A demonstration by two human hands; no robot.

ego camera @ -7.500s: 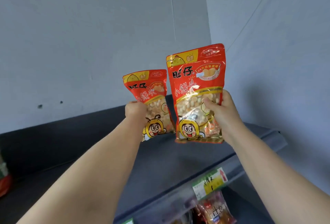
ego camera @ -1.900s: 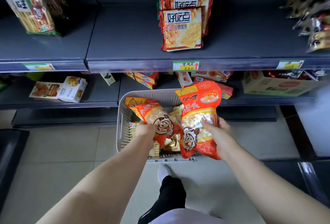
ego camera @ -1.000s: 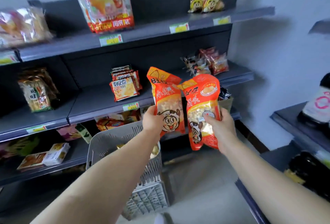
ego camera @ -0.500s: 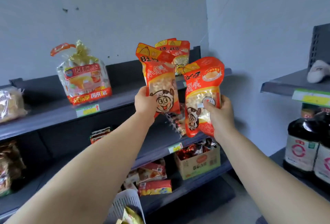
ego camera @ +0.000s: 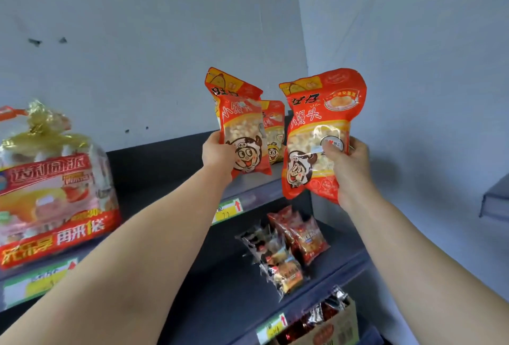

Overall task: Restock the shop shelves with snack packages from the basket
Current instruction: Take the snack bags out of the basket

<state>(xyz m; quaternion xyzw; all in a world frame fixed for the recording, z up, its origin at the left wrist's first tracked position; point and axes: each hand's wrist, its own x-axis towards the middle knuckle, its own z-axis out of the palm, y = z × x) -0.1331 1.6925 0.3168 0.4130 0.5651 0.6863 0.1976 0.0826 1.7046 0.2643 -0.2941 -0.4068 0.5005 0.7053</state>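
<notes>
My left hand (ego camera: 217, 153) grips a red snack bag with a cartoon face (ego camera: 242, 130) by its left edge, held upright over the top shelf (ego camera: 165, 157). My right hand (ego camera: 344, 163) holds a larger matching red bag (ego camera: 316, 124) by its right side, raised level with the top shelf's right end. Behind the left bag, a same-brand red bag (ego camera: 274, 131) stands on that shelf against the wall. The basket is out of view.
A big clear bag of cakes with a gold tie (ego camera: 52, 187) stands on the top shelf at left. Small dark and red snack packs (ego camera: 283, 248) lie on the shelf below. A cardboard box of packets (ego camera: 327, 322) sits lower. Walls meet in a corner at right.
Both bags came out of the basket and rose to top-shelf height. Over the last half second my view tilted up and my hands moved closer to the shelf's right end.
</notes>
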